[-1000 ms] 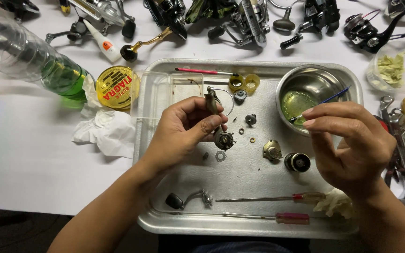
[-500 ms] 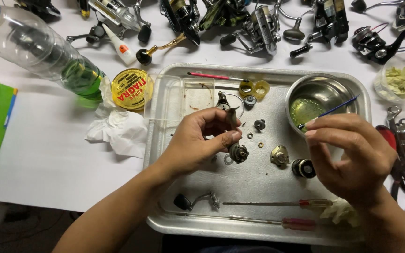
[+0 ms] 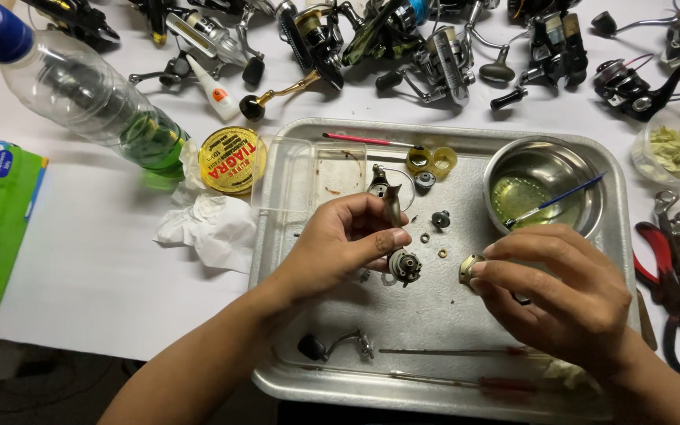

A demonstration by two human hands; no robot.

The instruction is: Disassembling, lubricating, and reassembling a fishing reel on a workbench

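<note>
Since a moment ago my right hand (image 3: 560, 295) has dropped from the bowl's edge to the tray floor and pinched a small brass-coloured round part (image 3: 468, 270); my fingers are curled tight on it. My left hand (image 3: 348, 240) has stayed mid-tray, thumb and fingers closed narrow on a grey metal reel body (image 3: 393, 206) with a thin wire bail, its knurled rotor (image 3: 405, 266) hanging just below my thumb.

Tiny washers (image 3: 433, 244) and a dark gear (image 3: 440, 219) lie loose between my hands. Near me on the dimpled aluminium tray (image 3: 293, 378) rest a crank handle (image 3: 332, 345) with a black knob and two thin screwdrivers (image 3: 466, 368) with red grips. Far right in the tray sits a shiny steel bowl (image 3: 541, 189) of yellowish oil holding a blue brush (image 3: 556, 201). Left of the tray: crumpled white tissue (image 3: 206, 224), a flat gold tin (image 3: 232, 160), a clear plastic bottle (image 3: 80, 94). Fishing reels (image 3: 434, 47) line the far edge; pliers (image 3: 663, 260) lie right.
</note>
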